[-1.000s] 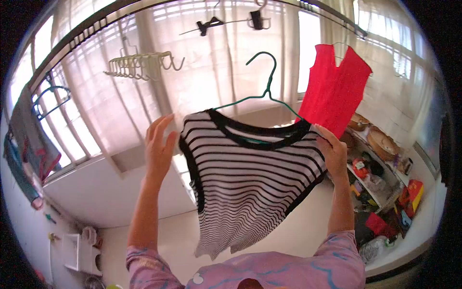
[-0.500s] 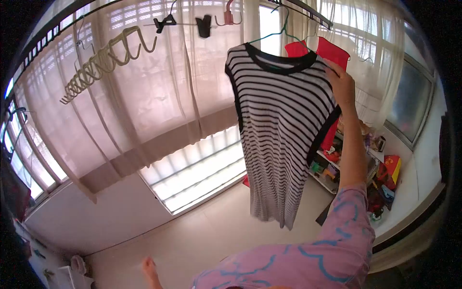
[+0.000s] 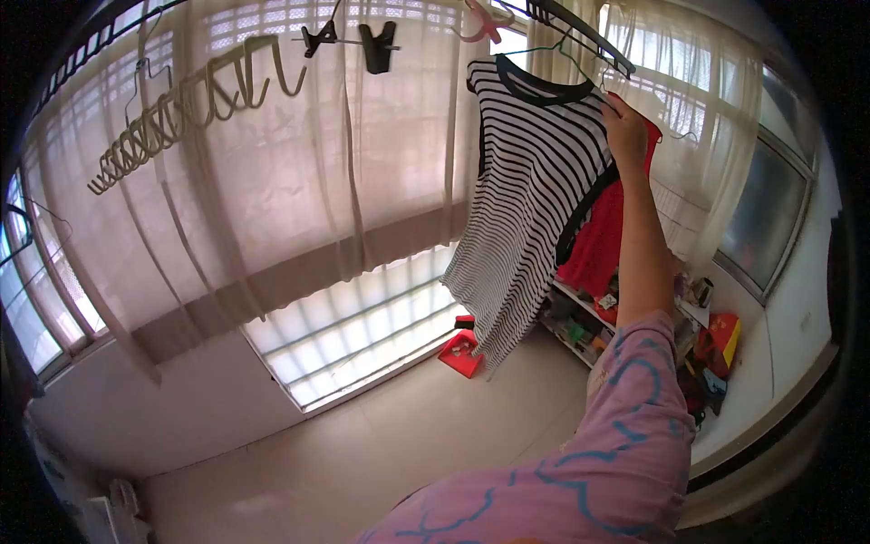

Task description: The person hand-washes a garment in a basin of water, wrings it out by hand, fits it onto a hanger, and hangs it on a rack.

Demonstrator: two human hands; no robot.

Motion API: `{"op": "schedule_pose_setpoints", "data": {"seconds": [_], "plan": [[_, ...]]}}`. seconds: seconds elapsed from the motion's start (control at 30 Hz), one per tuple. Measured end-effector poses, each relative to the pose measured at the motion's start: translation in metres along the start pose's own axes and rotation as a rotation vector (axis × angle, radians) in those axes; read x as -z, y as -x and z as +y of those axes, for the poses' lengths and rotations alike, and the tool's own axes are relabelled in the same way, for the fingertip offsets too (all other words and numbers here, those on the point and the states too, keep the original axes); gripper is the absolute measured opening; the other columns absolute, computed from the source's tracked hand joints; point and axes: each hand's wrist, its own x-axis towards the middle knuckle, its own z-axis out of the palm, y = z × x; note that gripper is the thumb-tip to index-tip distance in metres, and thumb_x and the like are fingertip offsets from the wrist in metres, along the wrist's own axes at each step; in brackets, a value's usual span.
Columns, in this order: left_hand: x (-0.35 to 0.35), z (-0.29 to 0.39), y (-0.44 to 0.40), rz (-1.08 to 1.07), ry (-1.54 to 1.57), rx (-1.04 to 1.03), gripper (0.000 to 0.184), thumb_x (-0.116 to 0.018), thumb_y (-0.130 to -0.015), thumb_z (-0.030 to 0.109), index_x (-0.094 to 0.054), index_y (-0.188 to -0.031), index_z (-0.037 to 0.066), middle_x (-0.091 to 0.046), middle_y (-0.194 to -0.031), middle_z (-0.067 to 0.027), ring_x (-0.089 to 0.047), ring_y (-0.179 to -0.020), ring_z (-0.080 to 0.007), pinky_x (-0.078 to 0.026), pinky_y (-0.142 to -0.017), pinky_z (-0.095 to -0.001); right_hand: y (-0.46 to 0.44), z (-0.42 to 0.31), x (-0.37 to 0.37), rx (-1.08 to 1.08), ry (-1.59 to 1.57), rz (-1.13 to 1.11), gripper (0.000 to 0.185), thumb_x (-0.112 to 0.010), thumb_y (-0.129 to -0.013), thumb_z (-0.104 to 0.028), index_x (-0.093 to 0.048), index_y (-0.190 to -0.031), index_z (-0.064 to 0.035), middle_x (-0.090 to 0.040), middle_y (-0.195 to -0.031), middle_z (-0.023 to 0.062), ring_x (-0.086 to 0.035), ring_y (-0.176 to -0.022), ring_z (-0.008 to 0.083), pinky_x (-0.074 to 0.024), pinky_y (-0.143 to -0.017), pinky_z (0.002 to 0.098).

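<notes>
A black-and-white striped sleeveless shirt (image 3: 535,172) with black trim hangs on a green wire hanger (image 3: 564,53) from the dark rail (image 3: 589,34). My right hand (image 3: 627,138) is raised at the shirt's right shoulder, its fingers closed on the fabric there. The lower part of the shirt slants toward the left. Behind it, a red garment (image 3: 594,240) shows partly, the rest being covered by the shirt and my arm. My left hand is out of the frame.
Left along the rail hang a pale multi-loop hanger (image 3: 181,113), black clips (image 3: 377,47) and a pink hanger (image 3: 485,23). A red object (image 3: 462,352) lies on the floor below the window. At right stands a cluttered shelf (image 3: 580,317) beside a red-and-yellow bag (image 3: 720,343).
The shirt's top has shifted right and up, while its hem has swung left. My right hand moved up slightly with it. My left hand has left the view.
</notes>
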Motion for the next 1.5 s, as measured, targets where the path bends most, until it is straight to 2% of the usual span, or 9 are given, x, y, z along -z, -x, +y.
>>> {"op": "schedule_pose_setpoints", "data": {"seconds": [0.63,0.67,0.77,0.93,1.0,1.07,1.1,1.3,1.5], "plan": [[-0.024,-0.137,0.005,-0.421,-0.061,0.142,0.03,-0.055,-0.09,0.04,-0.064,-0.104,0.016,-0.058,-0.068,-0.0022,-0.043,-0.048,-0.0082,-0.033,-0.039,-0.0225,-0.046,0.035,-0.017,0.206,0.078,-0.471,0.047,-0.051,-0.093,-0.047,-0.059,-0.125,-0.0141,-0.061,-0.122,0.0128,-0.057,-0.113,0.0282,-0.0428,-0.099,0.037],[-0.051,-0.109,-0.015,-0.287,-0.302,0.04,0.028,-0.05,-0.09,0.026,-0.063,-0.088,0.001,-0.057,-0.059,-0.0084,-0.054,-0.047,-0.02,-0.041,-0.042,-0.035,-0.048,0.038,-0.014,0.234,0.077,-0.463,0.047,-0.05,-0.093,-0.048,-0.059,-0.125,-0.0143,-0.061,-0.122,0.013,-0.057,-0.113,0.0285,-0.0426,-0.099,0.0372],[-0.109,0.035,-0.02,-0.346,-0.383,-0.435,0.038,-0.047,-0.091,0.033,-0.056,-0.074,0.0,-0.051,-0.063,-0.0065,-0.047,-0.059,-0.0173,-0.039,-0.057,-0.0354,-0.052,0.048,-0.007,0.238,0.077,-0.469,0.05,-0.05,-0.093,-0.048,-0.057,-0.128,-0.0131,-0.061,-0.122,0.0133,-0.057,-0.113,0.0262,-0.0415,-0.099,0.0343],[-0.232,0.342,0.07,-0.388,-0.312,-1.004,0.041,-0.048,-0.096,0.037,-0.064,-0.11,0.001,-0.065,-0.105,-0.0178,-0.062,-0.098,-0.0308,-0.046,-0.086,-0.0367,-0.047,0.027,0.023,0.155,0.035,-0.563,0.053,-0.053,-0.092,-0.047,-0.055,-0.131,-0.0113,-0.062,-0.12,0.0128,-0.058,-0.108,0.0203,-0.042,-0.095,0.0287],[-0.261,0.449,0.138,-0.408,-0.119,-1.453,0.036,-0.05,-0.095,0.032,-0.064,-0.106,0.001,-0.066,-0.102,-0.0179,-0.062,-0.096,-0.032,-0.047,-0.081,-0.0367,-0.052,0.032,0.022,0.153,0.047,-0.552,0.051,-0.051,-0.093,-0.048,-0.055,-0.13,-0.0145,-0.062,-0.12,0.0129,-0.059,-0.109,0.022,-0.0427,-0.096,0.0312],[-0.282,0.544,0.215,-0.382,-0.123,-1.498,0.031,-0.054,-0.093,0.03,-0.066,-0.102,0.003,-0.066,-0.097,-0.0181,-0.062,-0.092,-0.034,-0.047,-0.079,-0.038,-0.051,0.032,0.025,0.126,0.112,-0.542,0.047,-0.047,-0.094,-0.05,-0.056,-0.129,-0.0201,-0.061,-0.121,0.0133,-0.059,-0.11,0.0256,-0.0436,-0.098,0.036],[-0.323,0.586,0.218,-0.115,0.07,-1.881,0.033,-0.055,-0.092,0.032,-0.067,-0.097,0.003,-0.065,-0.095,-0.0185,-0.061,-0.09,-0.0351,-0.047,-0.078,-0.0401,-0.05,0.037,0.028,0.165,0.079,-0.555,0.046,-0.047,-0.094,-0.049,-0.056,-0.129,-0.0203,-0.061,-0.12,0.0132,-0.059,-0.11,0.0255,-0.0437,-0.098,0.0358],[-0.358,0.767,0.353,0.133,0.28,-1.83,0.037,-0.057,-0.089,0.038,-0.07,-0.102,0.006,-0.065,-0.104,-0.014,-0.06,-0.1,-0.0273,-0.049,-0.084,-0.0389,-0.039,0.033,0.033,0.217,-0.006,-0.536,0.043,-0.048,-0.096,-0.043,-0.058,-0.127,-0.0156,-0.064,-0.116,0.0119,-0.061,-0.107,0.0235,-0.0443,-0.096,0.0337],[-0.379,0.829,0.351,-0.14,-0.037,-1.95,0.04,-0.052,-0.089,0.039,-0.073,-0.096,0.005,-0.071,-0.086,-0.0142,-0.068,-0.074,-0.0271,-0.056,-0.076,-0.0399,-0.026,0.02,0.036,0.195,-0.035,-0.526,0.041,-0.052,-0.094,-0.038,-0.059,-0.126,-0.013,-0.064,-0.117,0.0109,-0.061,-0.105,0.0226,-0.0444,-0.096,0.0319]]}}
